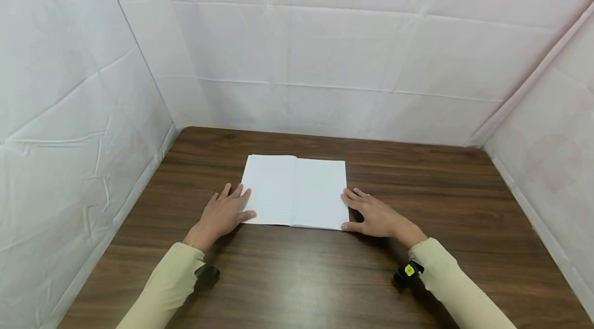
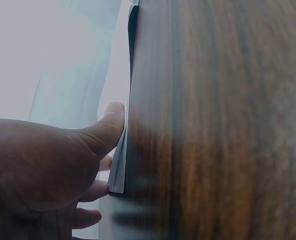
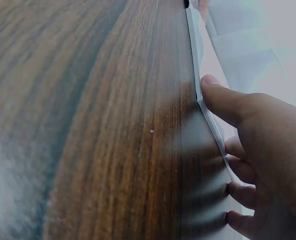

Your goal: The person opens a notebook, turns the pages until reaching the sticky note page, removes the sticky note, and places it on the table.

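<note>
An open lined notebook (image 1: 297,190) lies flat on the dark wooden table (image 1: 417,190). My left hand (image 1: 232,209) rests on the table at the notebook's left edge, near its bottom-left corner, fingers straight. In the left wrist view its thumb (image 2: 108,125) touches the notebook's thin edge (image 2: 119,170). My right hand (image 1: 362,212) lies the same way at the right edge, near the bottom-right corner. In the right wrist view its thumb (image 3: 222,100) presses against the page edge (image 3: 207,120). Neither hand grips anything.
White creased paper walls (image 1: 325,61) close the table in at the left, back and right. A small black device sits on each cream sleeve (image 1: 206,273), (image 1: 408,272). Bare wood (image 1: 301,277) stretches between the notebook and the near edge.
</note>
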